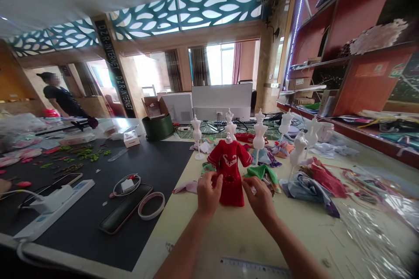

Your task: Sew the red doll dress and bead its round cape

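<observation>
"Head view: how is the left hand (208,195) set?"

"Partly curled, at the left edge of the red gown (230,192). Its thumb lies against the cloth, pointing up. The other fingertips are hidden, so I can't tell whether it is clamped there."

"And the right hand (262,198)?"

"Thumb and forefinger come together at the gown's opposite edge, a light pinch on the cloth. The other fingers are bent in behind them."

"Where does the gown sit?"

"Upright between the two hands, over the pale tabletop (193,253), on a small white dress form (228,137) whose neck shows above the collar. It has wide sleeves and a pale motif on the chest."

"Anything close to the hands?"

"Green cloth (262,171) just beyond the right one, and a pale scrap of fabric (186,188) to the left of the left one. A ruler (255,267) lies nearer the wearer, and a roll of tape (151,216) sits further left on the dark mat (81,231)."
</observation>
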### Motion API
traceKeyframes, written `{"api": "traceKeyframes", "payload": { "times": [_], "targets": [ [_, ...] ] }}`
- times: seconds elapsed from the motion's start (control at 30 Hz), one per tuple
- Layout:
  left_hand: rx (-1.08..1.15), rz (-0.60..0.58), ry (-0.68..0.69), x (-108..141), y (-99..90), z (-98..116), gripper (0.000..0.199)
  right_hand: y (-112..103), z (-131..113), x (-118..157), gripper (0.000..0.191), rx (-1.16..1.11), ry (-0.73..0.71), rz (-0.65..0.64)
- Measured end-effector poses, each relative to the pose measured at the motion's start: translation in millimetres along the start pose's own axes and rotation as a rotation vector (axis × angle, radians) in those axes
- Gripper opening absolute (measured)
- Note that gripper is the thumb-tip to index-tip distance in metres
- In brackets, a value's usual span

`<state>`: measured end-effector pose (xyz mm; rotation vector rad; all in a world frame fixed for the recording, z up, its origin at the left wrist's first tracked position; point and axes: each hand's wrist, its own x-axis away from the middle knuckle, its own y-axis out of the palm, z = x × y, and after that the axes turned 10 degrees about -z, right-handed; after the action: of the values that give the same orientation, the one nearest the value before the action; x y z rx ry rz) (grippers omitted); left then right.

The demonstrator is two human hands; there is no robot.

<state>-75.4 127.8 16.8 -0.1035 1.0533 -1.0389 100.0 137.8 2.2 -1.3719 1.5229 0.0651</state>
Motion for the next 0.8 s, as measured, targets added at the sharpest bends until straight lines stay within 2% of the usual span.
{"api": "traceKeyframes", "payload": {
  "times": [0.1, 0.2, 0.3, 0.4, 0.57, 0.8],
  "targets": [
    [0.041, 0.070, 0.030, -20, -15.9, 5, 0.017, -17, -7, -19, 0.018, -0.053, 0.014, 0.070],
    [0.074, 0.082, 0.067, -49, -30.2, 11, 0.019, -31, -14, -44, 0.017, -0.086, -0.001, 0.111],
    [0.095, 0.028, 0.102, -78, -37.0, 18, 0.022, -38, -21, -73, 0.019, -0.092, -0.030, 0.114],
    [0.105, -0.088, 0.140, -97, -37.0, 26, 0.021, -38, -25, -98, 0.023, -0.082, -0.035, 0.093],
    [0.121, -0.212, 0.145, -108, -36.2, 33, 0.020, -36, -29, -118, 0.019, -0.067, -0.069, 0.017],
    [0.131, -0.210, 0.097, -110, -41.2, 31, 0.016, -38, -35, -118, 0.015, -0.066, -0.086, -0.004]
  ]
}}
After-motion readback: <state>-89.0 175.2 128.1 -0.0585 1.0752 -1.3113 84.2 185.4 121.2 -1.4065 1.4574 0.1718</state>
